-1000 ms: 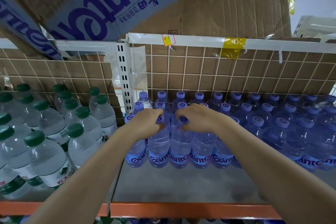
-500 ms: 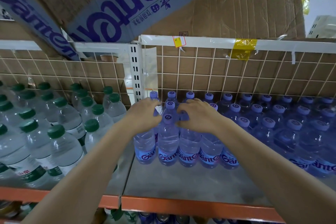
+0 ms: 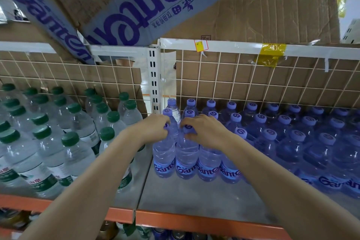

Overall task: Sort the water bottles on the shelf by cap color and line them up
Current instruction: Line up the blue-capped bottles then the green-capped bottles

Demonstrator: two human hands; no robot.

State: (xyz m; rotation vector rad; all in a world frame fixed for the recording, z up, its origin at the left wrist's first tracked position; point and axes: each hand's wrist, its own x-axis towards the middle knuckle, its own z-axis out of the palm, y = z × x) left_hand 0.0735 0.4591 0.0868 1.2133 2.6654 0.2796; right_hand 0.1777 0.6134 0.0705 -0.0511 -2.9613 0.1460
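Up front on the shelf [image 3: 204, 198], both hands clamp purple-capped "Ganten" bottles: left hand [image 3: 153, 128] on one cap [image 3: 166, 125], right hand [image 3: 202, 132] on its neighbour [image 3: 187, 154]; green-capped bottles [image 3: 58, 142] stand left.

Two bare forearms reach in from below, without sleeves, watch or rings. The left hand [image 3: 153, 129] and right hand [image 3: 204, 132] wear no gloves.

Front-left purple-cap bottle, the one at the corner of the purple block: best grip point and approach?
Grip the purple-cap bottle at its neck just under the cap, from above and the front. It stands upright, packed against a neighbour on its right, so the body is blocked; the left hand is already there.
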